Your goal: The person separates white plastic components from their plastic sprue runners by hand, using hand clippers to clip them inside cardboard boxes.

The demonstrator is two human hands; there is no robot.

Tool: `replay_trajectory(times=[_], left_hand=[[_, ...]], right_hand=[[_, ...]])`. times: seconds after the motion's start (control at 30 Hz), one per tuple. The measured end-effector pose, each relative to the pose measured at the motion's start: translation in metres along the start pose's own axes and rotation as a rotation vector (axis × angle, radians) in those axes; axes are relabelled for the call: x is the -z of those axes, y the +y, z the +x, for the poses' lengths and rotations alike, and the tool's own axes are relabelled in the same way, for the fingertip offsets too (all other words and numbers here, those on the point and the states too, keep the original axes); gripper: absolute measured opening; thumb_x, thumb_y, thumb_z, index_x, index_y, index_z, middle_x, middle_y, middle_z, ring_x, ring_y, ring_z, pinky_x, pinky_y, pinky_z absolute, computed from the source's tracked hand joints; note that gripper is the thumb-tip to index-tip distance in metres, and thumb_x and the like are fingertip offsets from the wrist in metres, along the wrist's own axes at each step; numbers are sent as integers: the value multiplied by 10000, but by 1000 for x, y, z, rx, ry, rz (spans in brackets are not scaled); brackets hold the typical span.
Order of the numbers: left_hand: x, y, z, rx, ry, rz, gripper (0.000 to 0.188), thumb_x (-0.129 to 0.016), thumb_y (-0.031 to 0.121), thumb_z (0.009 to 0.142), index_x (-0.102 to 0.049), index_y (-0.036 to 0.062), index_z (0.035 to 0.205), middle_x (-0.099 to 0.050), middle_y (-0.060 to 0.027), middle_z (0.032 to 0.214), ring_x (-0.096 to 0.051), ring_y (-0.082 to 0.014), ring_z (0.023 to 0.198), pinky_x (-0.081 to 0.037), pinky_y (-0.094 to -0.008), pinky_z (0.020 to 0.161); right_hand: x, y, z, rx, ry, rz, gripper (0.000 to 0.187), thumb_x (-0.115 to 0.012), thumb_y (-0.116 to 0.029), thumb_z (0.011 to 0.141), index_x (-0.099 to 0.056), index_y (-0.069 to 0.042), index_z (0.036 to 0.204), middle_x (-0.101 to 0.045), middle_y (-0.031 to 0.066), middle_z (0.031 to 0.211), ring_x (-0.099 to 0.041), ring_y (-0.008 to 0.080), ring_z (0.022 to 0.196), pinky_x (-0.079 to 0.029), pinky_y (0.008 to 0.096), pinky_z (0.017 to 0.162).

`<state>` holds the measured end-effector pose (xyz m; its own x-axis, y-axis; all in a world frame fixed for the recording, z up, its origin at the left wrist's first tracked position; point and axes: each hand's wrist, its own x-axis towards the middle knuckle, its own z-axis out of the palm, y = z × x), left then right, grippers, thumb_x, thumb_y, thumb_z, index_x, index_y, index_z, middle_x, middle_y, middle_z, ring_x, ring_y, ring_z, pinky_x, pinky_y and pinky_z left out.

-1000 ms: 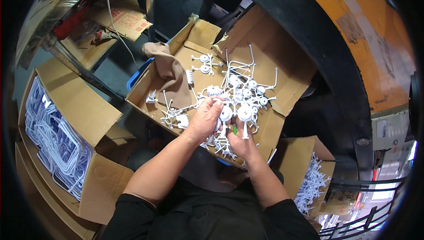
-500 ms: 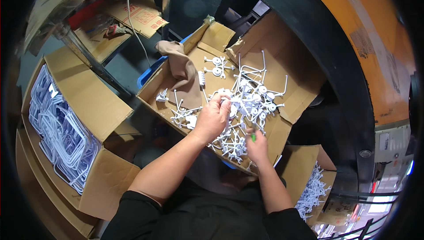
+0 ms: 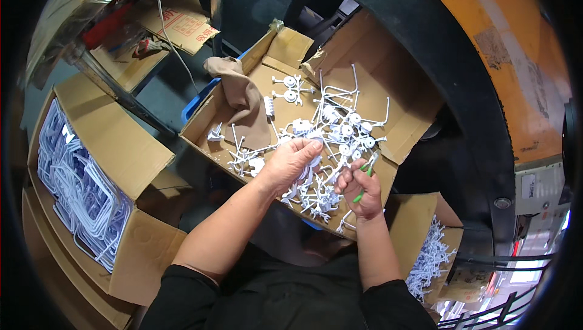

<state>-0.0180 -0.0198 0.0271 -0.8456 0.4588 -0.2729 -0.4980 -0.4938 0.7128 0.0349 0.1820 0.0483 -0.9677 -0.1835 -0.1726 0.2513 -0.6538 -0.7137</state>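
My left hand is closed in a pinch over the middle of a shallow cardboard box, on a white plastic part mostly hidden by the fingers. Just to its right, my right hand is wrapped round green-handled cutting pliers, their metal jaws pointing up and away from me. White plastic parts, some with round discs and some long bent rods, lie heaped around both hands. Two white disc-shaped pieces lie apart toward the back of the box.
A brown cloth hangs over the box's left side. At left stands a carton full of white bent rods. Low on the right, another carton holds small white scraps. A dark machine frame with an orange panel rises at right.
My right hand has turned palm up and moved slightly right, bringing the pliers into clearer view. My left hand has lowered a little. The whole view has shifted slightly.
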Motion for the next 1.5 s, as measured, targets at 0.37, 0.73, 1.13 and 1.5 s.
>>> replay_trajectory(times=[0.37,0.73,1.13,1.5], left_hand=[[0,-20,-1,262,-162,-290,245,-563,254,953,-558,56,1096,-667,-88,908,-674,-161,758,-550,-259,620],[6,-21,11,94,103,-236,158,-586,167,945,-558,43,1040,-610,-27,836,-596,-107,661,-539,-264,596],[1,-26,11,-64,242,-61,158,-581,182,954,-556,49,1037,-583,-7,831,-529,-56,657,-450,-200,558],[-1,-14,4,40,138,25,190,-583,192,950,-594,52,1078,-615,-4,830,-554,-68,623,-463,-212,532]], right_hand=[[-12,-4,6,1,-208,-189,144,-562,-2,821,-535,-31,959,-601,112,844,-601,231,828,-494,354,753],[-25,19,-9,553,274,-1676,419,-520,80,690,-555,1,1099,-502,196,1150,-516,362,1073,-419,417,958],[-28,45,-6,211,155,-1719,459,-562,0,749,-484,91,1193,-497,253,1184,-483,404,1150,-389,415,1003],[-31,36,0,301,37,-1697,165,-597,-97,860,-625,-14,1000,-628,165,752,-625,374,732,-492,430,675]])
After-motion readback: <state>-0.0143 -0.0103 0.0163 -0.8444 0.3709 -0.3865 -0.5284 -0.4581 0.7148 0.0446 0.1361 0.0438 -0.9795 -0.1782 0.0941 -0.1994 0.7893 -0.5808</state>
